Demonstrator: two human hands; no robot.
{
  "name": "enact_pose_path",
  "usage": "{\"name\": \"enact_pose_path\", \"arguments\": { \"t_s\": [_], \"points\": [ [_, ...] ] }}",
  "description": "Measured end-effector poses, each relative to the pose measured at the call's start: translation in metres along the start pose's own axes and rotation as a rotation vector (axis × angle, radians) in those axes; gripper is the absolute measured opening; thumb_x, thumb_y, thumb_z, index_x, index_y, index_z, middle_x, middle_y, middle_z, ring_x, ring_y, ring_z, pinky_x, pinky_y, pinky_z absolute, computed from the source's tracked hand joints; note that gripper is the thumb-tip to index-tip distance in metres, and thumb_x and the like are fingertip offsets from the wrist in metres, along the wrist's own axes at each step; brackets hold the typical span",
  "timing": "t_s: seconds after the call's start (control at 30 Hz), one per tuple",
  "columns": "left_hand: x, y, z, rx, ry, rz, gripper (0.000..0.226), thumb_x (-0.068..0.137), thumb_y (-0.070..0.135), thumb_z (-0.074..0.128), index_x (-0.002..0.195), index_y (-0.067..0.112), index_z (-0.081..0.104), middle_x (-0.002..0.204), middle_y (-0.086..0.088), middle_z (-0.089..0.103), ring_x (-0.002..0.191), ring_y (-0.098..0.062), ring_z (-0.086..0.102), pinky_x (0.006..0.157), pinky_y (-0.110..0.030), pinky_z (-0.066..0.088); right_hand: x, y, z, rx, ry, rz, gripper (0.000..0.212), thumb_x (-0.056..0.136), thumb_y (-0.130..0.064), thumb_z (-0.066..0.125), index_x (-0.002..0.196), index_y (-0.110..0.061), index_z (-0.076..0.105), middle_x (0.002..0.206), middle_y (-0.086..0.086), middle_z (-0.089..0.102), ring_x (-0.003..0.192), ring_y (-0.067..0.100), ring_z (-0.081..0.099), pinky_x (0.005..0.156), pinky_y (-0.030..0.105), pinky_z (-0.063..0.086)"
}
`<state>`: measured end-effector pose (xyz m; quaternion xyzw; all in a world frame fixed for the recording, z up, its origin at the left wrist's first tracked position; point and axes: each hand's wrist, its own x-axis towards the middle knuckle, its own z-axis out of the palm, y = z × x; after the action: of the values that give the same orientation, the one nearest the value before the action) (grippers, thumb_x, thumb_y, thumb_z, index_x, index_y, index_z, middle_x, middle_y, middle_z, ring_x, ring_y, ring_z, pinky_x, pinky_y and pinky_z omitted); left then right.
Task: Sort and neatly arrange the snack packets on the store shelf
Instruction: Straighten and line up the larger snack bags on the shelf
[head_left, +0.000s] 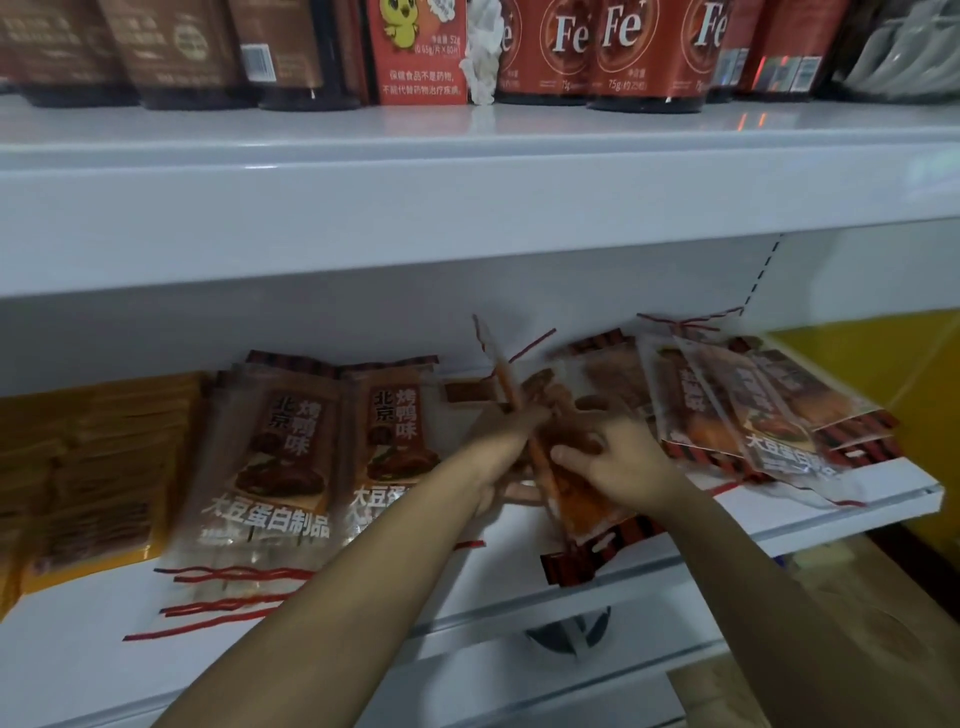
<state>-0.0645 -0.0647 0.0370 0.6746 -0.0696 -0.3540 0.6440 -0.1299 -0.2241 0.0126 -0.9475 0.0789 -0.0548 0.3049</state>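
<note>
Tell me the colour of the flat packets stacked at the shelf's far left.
Yellow-orange packets, seen in the head view.

The lower white shelf (467, 587) carries flat snack packets. At its left end lies a stack of yellow packets (88, 483). Beside them two brown packets (322, 462) lie side by side with red-edged clear ends toward the front. At the right a loose pile of the same brown packets (753, 415) is fanned out. The upper white shelf (467, 208) holds upright dark brown pouches (171, 52), a red box (418, 52) and red Fe containers (623, 52).
</note>
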Motion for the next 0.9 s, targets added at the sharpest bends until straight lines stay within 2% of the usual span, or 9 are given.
{"name": "enact_pose_path", "arguments": {
  "t_s": [0.13, 0.3, 0.4, 0.47, 0.57, 0.67, 0.73, 0.8, 0.9],
  "points": [
    [-0.002, 0.003, -0.015, -0.079, 0.086, 0.060, 0.024, 0.107, 0.017, 0.044, 0.093, 0.010, 0.062, 0.062, -0.001, 0.071, 0.053, -0.010, 0.069, 0.047, -0.020, 0.054, 0.002, 0.011, 0.014, -0.108, 0.115, 0.190, 0.040, 0.083, -0.073, 0.042, 0.110, -0.052, 0.063, 0.123, -0.007, 0.067, 0.123, 0.030, 0.057, 0.102, 0.053, 0.046],
    [-0.016, 0.004, -0.042, -0.244, 0.099, 0.020, 0.018, 0.100, -0.001, 0.041, 0.104, 0.007, 0.057, 0.088, -0.014, 0.068, 0.072, -0.018, 0.073, 0.058, -0.028, 0.060, 0.003, -0.011, 0.021, 0.312, 0.293, 0.150, 0.020, 0.098, -0.033, 0.067, 0.113, -0.022, 0.071, 0.096, -0.006, 0.073, 0.080, 0.006, 0.068, 0.067, 0.018, 0.048],
    [-0.020, 0.003, -0.056, -0.283, 0.083, 0.013, 0.023, 0.099, 0.001, 0.045, 0.118, 0.006, 0.057, 0.105, -0.020, 0.070, 0.096, -0.033, 0.072, 0.084, -0.046, 0.062, 0.001, -0.025, 0.022, 0.748, 0.211, 0.133, 0.011, 0.100, -0.009, 0.062, 0.103, -0.009, 0.072, 0.069, 0.017, 0.064, 0.050, 0.019, 0.054, 0.046, 0.022, 0.042],
    [-0.021, 0.002, -0.067, -0.195, 0.086, 0.059, 0.018, 0.102, 0.008, 0.050, 0.116, 0.009, 0.062, 0.105, -0.018, 0.074, 0.096, -0.035, 0.074, 0.088, -0.050, 0.061, 0.003, -0.027, 0.022, 0.800, 0.201, 0.166, 0.014, 0.100, -0.005, 0.061, 0.104, -0.011, 0.073, 0.065, 0.022, 0.059, 0.050, 0.023, 0.049, 0.049, 0.030, 0.042],
    [-0.019, 0.004, -0.087, 0.014, 0.124, 0.136, 0.017, 0.103, 0.017, 0.057, 0.116, 0.016, 0.068, 0.098, -0.010, 0.079, 0.092, -0.030, 0.076, 0.085, -0.047, 0.062, 0.013, -0.022, 0.027, 0.714, 0.290, 0.175, 0.015, 0.094, -0.011, 0.072, 0.107, -0.015, 0.066, 0.077, 0.002, 0.069, 0.063, 0.018, 0.063, 0.062, 0.038, 0.052],
    [-0.013, 0.014, -0.107, 0.442, 0.120, 0.307, 0.016, 0.100, 0.022, 0.064, 0.113, 0.020, 0.073, 0.107, -0.004, 0.077, 0.093, -0.019, 0.074, 0.084, -0.035, 0.059, 0.024, -0.025, 0.019, 0.065, 0.555, -0.116, 0.051, 0.082, -0.023, 0.083, 0.126, -0.020, 0.057, 0.120, -0.002, 0.062, 0.106, 0.006, 0.057, 0.093, 0.023, 0.047],
    [-0.016, 0.030, -0.112, 0.821, 0.031, 0.391, 0.014, 0.096, 0.037, 0.069, 0.105, 0.027, 0.073, 0.108, 0.007, 0.075, 0.097, -0.010, 0.070, 0.088, -0.032, 0.057, 0.029, -0.042, 0.003, -0.244, 0.389, -0.386, 0.069, 0.084, -0.039, 0.076, 0.145, -0.027, 0.047, 0.149, 0.000, 0.048, 0.140, 0.016, 0.039, 0.117, 0.036, 0.031],
    [-0.019, 0.048, -0.111, 1.010, -0.078, 0.375, 0.023, 0.093, 0.045, 0.070, 0.101, 0.025, 0.077, 0.097, 0.007, 0.077, 0.088, -0.012, 0.072, 0.084, -0.040, 0.059, 0.036, -0.060, -0.008, -0.364, 0.069, -0.413, 0.073, 0.089, -0.052, 0.065, 0.154, -0.038, 0.035, 0.160, -0.008, 0.036, 0.153, 0.013, 0.021, 0.127, 0.042, 0.009],
    [-0.019, 0.063, -0.112, 1.121, -0.127, 0.403, 0.022, 0.089, 0.041, 0.076, 0.095, 0.020, 0.080, 0.090, 0.002, 0.077, 0.083, -0.016, 0.072, 0.079, -0.043, 0.058, 0.048, -0.073, -0.014, -0.315, -0.208, -0.357, 0.035, 0.093, -0.054, 0.063, 0.125, -0.041, 0.059, 0.126, -0.015, 0.063, 0.118, 0.009, 0.058, 0.103, 0.034, 0.042]
  ]
}}
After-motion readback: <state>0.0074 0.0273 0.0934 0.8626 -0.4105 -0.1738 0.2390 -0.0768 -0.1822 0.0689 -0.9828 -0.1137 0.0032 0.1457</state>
